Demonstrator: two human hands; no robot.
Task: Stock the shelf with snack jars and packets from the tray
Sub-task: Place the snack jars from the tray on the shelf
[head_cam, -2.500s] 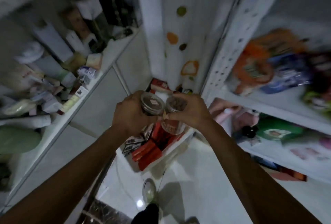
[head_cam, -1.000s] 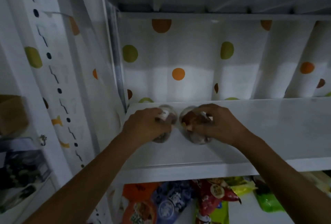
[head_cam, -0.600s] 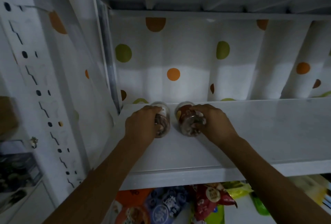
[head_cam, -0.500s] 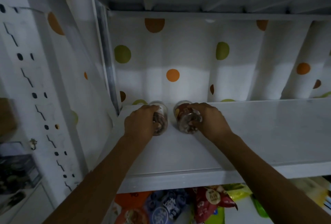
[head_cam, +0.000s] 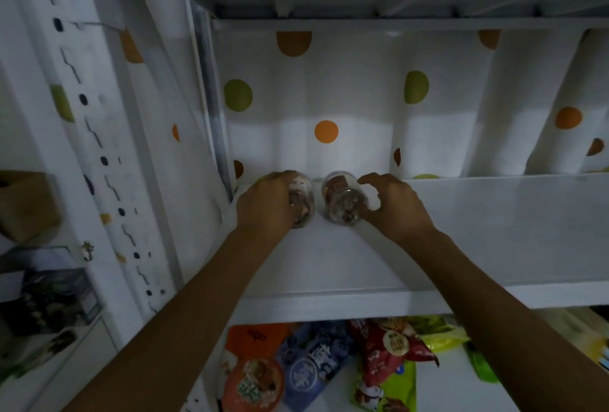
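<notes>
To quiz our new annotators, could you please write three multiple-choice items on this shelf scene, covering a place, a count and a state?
1. Where does the right jar stand?
A. on the lower shelf among packets
B. at the back left of the upper shelf
C. on the floor

2. How many jars are on the upper shelf?
A. one
B. two
C. four

3. What is the left hand doing?
A. gripping the left jar
B. lying flat on the shelf
C. holding a packet

Answers: B, it stands by the dotted curtain; B, the left jar and the right jar; A, its fingers curl round the jar.
</notes>
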